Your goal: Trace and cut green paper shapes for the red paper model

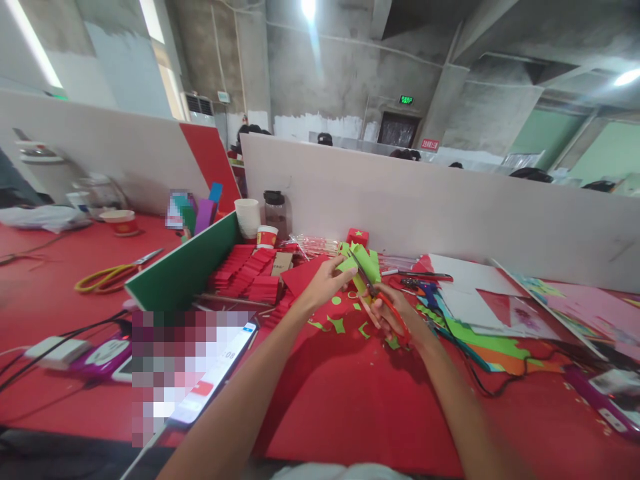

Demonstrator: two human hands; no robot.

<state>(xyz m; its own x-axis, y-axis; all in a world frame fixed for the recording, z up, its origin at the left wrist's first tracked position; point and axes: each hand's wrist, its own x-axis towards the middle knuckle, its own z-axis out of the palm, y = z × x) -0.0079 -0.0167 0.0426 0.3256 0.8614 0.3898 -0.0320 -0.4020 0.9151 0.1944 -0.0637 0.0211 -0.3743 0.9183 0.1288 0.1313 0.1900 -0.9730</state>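
My left hand [327, 281] pinches a piece of light green paper [347, 265] over the middle of the red table. With my right hand [386, 315] I grip scissors [396, 308] with red handles, their blades pointing up and left at the paper in my left hand. Whether the blades are touching it I cannot tell. Behind the blades shows more green paper [371, 265]. Small green paper scraps [338, 325] lie on the red tabletop below my hands. Folded red paper strips [245, 270] are stacked left of my left hand.
A lit phone [220, 373] lies beside my left forearm. The green divider board [185, 267] stands at left, with yellow-handled scissors [105, 277] beyond it. Paper cups [247, 217] and a dark bottle [275, 213] stand at the back. Coloured sheets [485, 343] and cables are on the right.
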